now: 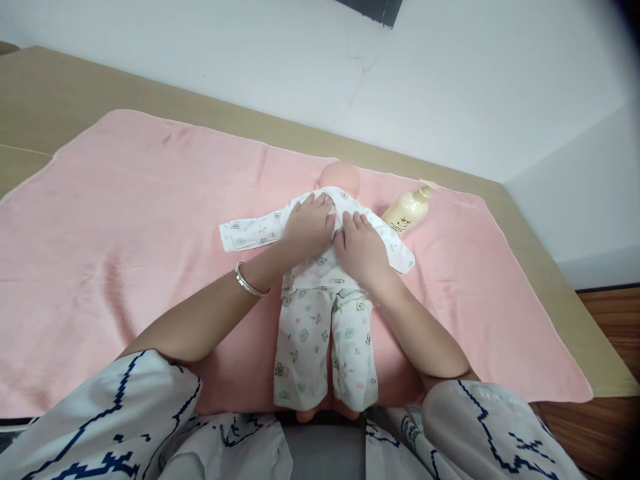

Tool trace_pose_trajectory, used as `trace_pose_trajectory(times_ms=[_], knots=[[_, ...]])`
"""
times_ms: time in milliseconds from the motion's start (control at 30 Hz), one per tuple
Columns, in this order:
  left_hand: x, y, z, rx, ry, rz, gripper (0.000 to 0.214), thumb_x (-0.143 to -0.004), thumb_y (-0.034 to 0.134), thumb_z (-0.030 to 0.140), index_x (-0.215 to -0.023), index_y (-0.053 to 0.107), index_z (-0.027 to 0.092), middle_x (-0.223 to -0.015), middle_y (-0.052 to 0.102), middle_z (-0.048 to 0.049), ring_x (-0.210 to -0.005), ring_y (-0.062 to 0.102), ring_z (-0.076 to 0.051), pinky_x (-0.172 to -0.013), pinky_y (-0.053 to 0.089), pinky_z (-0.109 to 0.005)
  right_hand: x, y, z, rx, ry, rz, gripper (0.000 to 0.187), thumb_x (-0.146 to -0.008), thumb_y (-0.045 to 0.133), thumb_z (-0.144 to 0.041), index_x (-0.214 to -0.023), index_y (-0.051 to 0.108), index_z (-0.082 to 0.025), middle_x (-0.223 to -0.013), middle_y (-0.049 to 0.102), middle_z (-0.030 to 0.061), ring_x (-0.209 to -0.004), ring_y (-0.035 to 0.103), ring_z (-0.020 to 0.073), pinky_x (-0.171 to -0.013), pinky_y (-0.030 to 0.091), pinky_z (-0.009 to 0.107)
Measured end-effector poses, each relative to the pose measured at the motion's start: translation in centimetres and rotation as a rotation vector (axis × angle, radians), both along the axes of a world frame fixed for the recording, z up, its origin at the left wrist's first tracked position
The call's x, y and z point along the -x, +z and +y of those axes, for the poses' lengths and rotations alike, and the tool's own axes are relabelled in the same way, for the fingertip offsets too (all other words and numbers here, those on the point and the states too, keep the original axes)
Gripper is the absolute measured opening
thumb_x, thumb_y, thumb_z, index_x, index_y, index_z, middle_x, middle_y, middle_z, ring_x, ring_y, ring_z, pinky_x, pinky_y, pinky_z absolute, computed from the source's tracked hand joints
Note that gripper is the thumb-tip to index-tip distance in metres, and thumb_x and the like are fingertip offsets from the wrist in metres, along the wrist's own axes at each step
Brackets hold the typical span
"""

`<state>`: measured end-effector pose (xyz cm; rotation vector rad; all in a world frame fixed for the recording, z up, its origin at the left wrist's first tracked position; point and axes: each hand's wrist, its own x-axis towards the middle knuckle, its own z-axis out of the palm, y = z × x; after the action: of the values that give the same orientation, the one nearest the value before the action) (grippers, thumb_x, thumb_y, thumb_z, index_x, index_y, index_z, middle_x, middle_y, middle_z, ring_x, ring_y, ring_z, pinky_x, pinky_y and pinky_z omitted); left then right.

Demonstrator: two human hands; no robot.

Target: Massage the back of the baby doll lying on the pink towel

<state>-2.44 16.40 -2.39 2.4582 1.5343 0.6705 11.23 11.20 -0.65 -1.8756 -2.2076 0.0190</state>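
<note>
A baby doll [339,176] lies lengthwise in front of me, its head away from me and its bare feet towards me. It wears a white printed top [315,275] and matching trousers [304,347]. My left hand [309,228] lies flat on the upper left of the top, fingers stretched out. On the other side, my right hand [361,245] rests flat on the top with its fingers spread a little. Neither hand grasps anything. The sleeves reach out to both sides. Whether the doll lies face up or face down, I cannot tell.
A pink blanket [165,213] covers much of the wooden table [200,100]. To the right of the doll's head, a cream pump bottle [407,208] lies tilted on the blanket. Behind the table stands a white wall [250,53].
</note>
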Motion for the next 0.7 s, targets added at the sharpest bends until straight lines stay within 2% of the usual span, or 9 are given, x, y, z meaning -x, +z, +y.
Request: trace_pose_trajectory(times_ms=[100,233,400,533,700], knots=[[0.2,-0.1,1.0,0.03,0.02,-0.039,0.048,-0.103,0.028,0.023,-0.138,0.058,0.011,-0.15,0.058,-0.0143,-0.144,0.048,-0.032,-0.121,0.038,-0.054,0.9,0.6,-1.3,0.002,0.022,-0.036,0.058,-0.099,0.039,-0.026,-0.151,0.047,-0.002,-0.153,0.052,0.0262,-0.148,0.045,0.0393,-0.122,0.037,0.055],[-0.8,-0.4,-0.8,-0.036,0.071,-0.001,0.052,-0.104,0.028,0.024,-0.147,0.049,0.005,-0.157,0.05,-0.0193,-0.15,0.04,-0.036,-0.123,0.034,-0.058,-0.5,0.7,0.7,0.002,0.033,0.045,0.053,-0.101,0.03,-0.022,-0.145,0.054,-0.005,-0.15,0.056,0.0227,-0.146,0.048,0.034,-0.123,0.038,0.05],[-1.6,-0.7,-2.8,-0.1,0.05,-0.007,0.051,-0.104,0.03,0.023,-0.147,0.051,0.007,-0.157,0.05,-0.0179,-0.151,0.039,-0.036,-0.124,0.033,-0.054,-2.4,-0.5,3.5,0.013,0.038,0.146,0.054,-0.1,0.029,-0.021,-0.147,0.051,-0.005,-0.162,0.043,0.0201,-0.155,0.035,0.0316,-0.128,0.029,0.054],[-1.5,-0.9,-2.5,-0.114,0.055,-0.039,0.05,-0.104,0.032,0.024,-0.147,0.052,0.007,-0.157,0.051,-0.0177,-0.151,0.04,-0.036,-0.124,0.033,-0.054,-2.1,-1.1,3.3,-0.017,0.018,0.149,0.056,-0.101,0.027,-0.023,-0.15,0.047,-0.005,-0.163,0.041,0.02,-0.156,0.033,0.032,-0.128,0.027,0.056],[-1.5,-0.9,-2.5,-0.112,0.063,-0.037,0.049,-0.104,0.033,0.025,-0.146,0.052,0.008,-0.156,0.052,-0.0171,-0.151,0.04,-0.035,-0.125,0.033,-0.053,-1.9,-0.9,3.1,-0.02,0.014,0.151,0.057,-0.1,0.026,-0.023,-0.15,0.047,-0.005,-0.163,0.042,0.0203,-0.156,0.034,0.0322,-0.127,0.028,0.056]])
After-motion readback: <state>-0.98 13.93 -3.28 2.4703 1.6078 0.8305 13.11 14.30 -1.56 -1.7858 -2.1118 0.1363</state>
